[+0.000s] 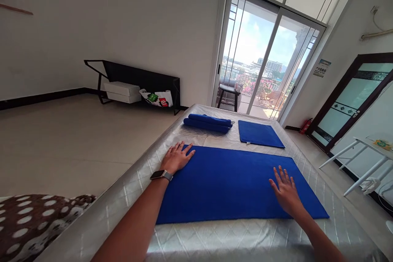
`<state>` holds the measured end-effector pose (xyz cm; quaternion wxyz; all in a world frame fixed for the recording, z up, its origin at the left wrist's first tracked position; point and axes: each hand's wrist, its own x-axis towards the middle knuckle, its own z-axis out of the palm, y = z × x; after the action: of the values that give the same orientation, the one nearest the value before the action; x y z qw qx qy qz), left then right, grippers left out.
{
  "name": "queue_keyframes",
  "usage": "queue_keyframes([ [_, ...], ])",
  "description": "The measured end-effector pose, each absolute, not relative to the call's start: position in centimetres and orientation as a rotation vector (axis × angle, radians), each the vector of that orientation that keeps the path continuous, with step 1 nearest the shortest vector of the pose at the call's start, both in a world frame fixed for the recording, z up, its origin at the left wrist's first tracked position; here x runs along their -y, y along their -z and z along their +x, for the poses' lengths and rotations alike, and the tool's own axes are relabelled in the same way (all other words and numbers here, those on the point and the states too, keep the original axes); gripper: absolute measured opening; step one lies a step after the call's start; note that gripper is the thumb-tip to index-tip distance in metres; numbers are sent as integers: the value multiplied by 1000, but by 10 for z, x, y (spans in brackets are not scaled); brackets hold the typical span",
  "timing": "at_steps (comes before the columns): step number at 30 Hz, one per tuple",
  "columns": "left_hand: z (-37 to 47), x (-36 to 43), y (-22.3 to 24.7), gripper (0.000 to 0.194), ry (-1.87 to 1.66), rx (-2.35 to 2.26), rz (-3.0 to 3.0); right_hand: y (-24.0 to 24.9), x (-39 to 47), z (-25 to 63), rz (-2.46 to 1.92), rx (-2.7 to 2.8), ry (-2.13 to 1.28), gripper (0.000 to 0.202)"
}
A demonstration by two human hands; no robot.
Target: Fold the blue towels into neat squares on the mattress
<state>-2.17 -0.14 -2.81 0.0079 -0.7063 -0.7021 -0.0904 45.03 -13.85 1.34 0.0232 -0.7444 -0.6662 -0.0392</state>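
A blue cloth, smooth and roughly rectangular, lies spread on the plastic-covered mattress in front of me. My left hand rests on its far left corner, fingers spread, with a watch on the wrist. On the right part of the same cloth is my right hand, its fingers apart and pointing away from me. Beyond the cloth lie a rolled or folded blue cloth on the left and a flat blue square of cloth with a small white tag on the right.
A brown dotted blanket is at the lower left. Against the wall stands a black rack with white boxes. Sliding glass doors rise behind the mattress. A white-legged table and a dark-framed door are at right.
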Motion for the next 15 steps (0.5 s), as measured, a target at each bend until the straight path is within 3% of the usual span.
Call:
queue_keyframes([
  [7,-22,4,27,60,253,2186,-2215,-33,132,307,-1860,2483,-355,70],
  [11,-20,6,23,61,317,2213,-2236,-27,130,326,-1968,2440,-384,74],
  [15,-18,8,18,62,329,2237,-2247,-11,124,398,-2177,2288,-261,74],
])
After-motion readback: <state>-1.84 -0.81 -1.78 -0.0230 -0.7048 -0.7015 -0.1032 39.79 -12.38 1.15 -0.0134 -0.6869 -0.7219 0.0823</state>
